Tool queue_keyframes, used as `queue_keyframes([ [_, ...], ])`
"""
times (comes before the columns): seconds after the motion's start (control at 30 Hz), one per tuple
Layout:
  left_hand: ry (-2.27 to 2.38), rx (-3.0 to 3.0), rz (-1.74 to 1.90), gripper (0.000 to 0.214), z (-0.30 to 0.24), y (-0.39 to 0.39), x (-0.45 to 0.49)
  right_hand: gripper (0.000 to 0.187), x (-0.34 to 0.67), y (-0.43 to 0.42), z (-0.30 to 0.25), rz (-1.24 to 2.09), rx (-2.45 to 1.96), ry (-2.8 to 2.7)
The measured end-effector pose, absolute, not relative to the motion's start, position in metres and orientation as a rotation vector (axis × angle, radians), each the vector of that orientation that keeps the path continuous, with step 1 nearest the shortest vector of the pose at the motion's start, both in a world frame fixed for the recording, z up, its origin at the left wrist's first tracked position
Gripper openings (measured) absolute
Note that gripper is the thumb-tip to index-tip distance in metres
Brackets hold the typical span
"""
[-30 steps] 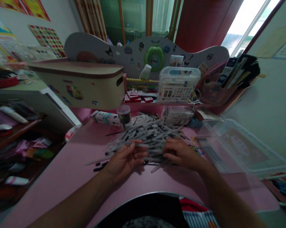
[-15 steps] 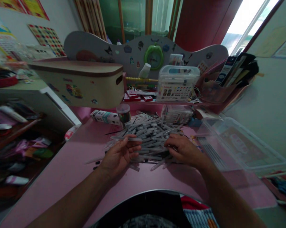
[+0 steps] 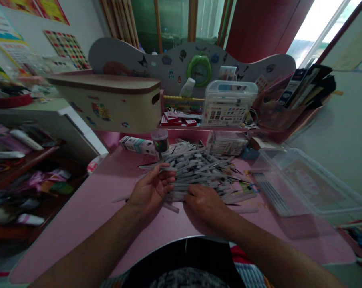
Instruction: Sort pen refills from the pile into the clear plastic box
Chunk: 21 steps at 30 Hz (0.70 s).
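Note:
A large heap of translucent whitish pens (image 3: 196, 164) lies on the pink desk. My left hand (image 3: 151, 188) is at the heap's left side, palm turned up. Its thumb and forefinger pinch one translucent pen (image 3: 168, 169), while the other fingers are loosely curled. My right hand (image 3: 205, 204) rests at the front of the heap, back upward, with its fingers curled closed; whatever they grip is hidden beneath. To the right of this hand, a loose pen (image 3: 247, 210) lies on the desk.
Behind the heap stand a round clear tub (image 3: 160, 142), a long printed box (image 3: 137, 145) and a clear plastic case (image 3: 227, 143). An open clear plastic box (image 3: 325, 184) lies at the right. Above is a shelf with a beige bin (image 3: 115, 106) and a green clock (image 3: 199, 72).
My right hand has moved left and slightly towards me, closer to my left hand, uncovering pens at the heap's right. My left hand still pinches a pen. The view has shifted slightly.

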<state>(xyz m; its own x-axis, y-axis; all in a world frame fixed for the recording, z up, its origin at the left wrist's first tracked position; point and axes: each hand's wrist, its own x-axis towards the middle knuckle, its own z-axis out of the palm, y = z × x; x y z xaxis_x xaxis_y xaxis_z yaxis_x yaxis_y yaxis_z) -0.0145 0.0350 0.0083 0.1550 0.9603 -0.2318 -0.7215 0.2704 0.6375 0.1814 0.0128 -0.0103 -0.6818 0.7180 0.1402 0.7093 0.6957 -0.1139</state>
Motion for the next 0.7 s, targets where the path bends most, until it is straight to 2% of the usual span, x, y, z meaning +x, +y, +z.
queue_keyframes([
  [0.37, 0.701, 0.462, 1.197, 0.015, 0.0046, 0.0268, -0.0069, 0.019, 0.1774, 0.0090, -0.0071, 0.092, -1.271, -2.738],
  [0.7, 0.693, 0.477, 1.150, 0.012, 0.0008, 0.0258, -0.0049, 0.015, 0.1785, 0.0094, -0.0097, 0.016, -1.174, -2.745],
])
